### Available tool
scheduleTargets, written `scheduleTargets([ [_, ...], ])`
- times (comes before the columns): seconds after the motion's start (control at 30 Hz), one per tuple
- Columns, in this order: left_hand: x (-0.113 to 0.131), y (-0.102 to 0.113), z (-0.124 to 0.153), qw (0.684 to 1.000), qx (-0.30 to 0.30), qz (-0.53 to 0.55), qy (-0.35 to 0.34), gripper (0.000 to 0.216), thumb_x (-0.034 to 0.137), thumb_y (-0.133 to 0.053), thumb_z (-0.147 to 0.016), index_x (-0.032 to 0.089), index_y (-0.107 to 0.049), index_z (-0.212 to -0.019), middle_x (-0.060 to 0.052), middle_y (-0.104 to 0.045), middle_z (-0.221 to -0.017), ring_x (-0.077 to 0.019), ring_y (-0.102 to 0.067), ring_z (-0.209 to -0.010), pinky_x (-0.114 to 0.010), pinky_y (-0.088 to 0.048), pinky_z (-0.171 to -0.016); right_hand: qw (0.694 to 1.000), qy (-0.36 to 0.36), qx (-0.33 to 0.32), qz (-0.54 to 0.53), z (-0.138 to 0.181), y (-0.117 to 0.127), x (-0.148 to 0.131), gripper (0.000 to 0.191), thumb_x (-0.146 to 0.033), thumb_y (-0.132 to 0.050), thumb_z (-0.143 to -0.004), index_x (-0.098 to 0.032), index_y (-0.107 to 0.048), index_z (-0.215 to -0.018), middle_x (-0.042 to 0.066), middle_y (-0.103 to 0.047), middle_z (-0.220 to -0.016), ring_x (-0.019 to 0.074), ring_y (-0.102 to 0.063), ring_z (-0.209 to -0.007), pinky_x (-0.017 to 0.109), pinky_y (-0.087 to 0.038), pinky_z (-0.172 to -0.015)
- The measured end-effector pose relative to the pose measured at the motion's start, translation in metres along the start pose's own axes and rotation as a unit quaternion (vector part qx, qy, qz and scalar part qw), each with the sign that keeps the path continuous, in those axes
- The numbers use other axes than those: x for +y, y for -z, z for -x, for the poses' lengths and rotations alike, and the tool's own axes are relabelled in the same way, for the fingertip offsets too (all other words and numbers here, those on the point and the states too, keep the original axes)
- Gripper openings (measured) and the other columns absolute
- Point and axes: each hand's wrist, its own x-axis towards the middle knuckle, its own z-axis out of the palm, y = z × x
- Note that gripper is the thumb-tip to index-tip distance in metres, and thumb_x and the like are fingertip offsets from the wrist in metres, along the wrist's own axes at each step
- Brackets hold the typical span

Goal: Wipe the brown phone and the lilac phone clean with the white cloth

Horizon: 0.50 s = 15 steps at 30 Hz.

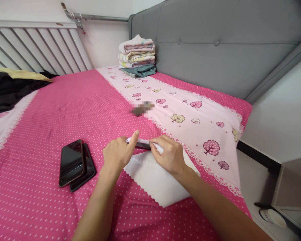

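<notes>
My left hand (120, 150) grips one end of a thin phone (142, 142) with a pale lilac edge, thumb pointing up along it. The phone is held edge-on, so its screen cannot be made out. At its other end my right hand (168, 153) is closed on a small bunched white cloth (159, 148), pressed to the phone's edge. Beneath both hands a larger white cloth (155, 182) with zigzag edges lies spread on the bed. To the left, a dark phone (71, 163) rests partly on top of a black phone (90, 169).
The pink dotted bedspread (47, 124) covers the bed. Folded fabrics (137, 55) are stacked by the grey headboard (203, 43). Dark clothing (10, 88) lies at far left near the radiator (40, 47). A blurred-out item (141, 108) sits beyond my hands. A white container (273, 217) is at lower right.
</notes>
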Motion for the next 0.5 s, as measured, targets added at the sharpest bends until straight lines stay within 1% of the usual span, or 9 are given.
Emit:
scheduleTargets([
  [0.5, 0.0007, 0.0, -0.001, 1.0, -0.004, 0.002, 0.005, 0.08, 0.073, -0.009, -0.081, 0.016, -0.065, -0.074, -0.019, -0.068, -0.083, -0.0408, -0.062, -0.089, -0.045, -0.044, -0.073, 1.0, -0.001, -0.003, -0.002, 0.0002, -0.0003, 0.0009, 0.014, -0.019, -0.056, -0.083, -0.021, -0.069, -0.084, 0.0, -0.069, -0.081, 0.0125, -0.064, -0.073, 0.021, -0.045, -0.067],
])
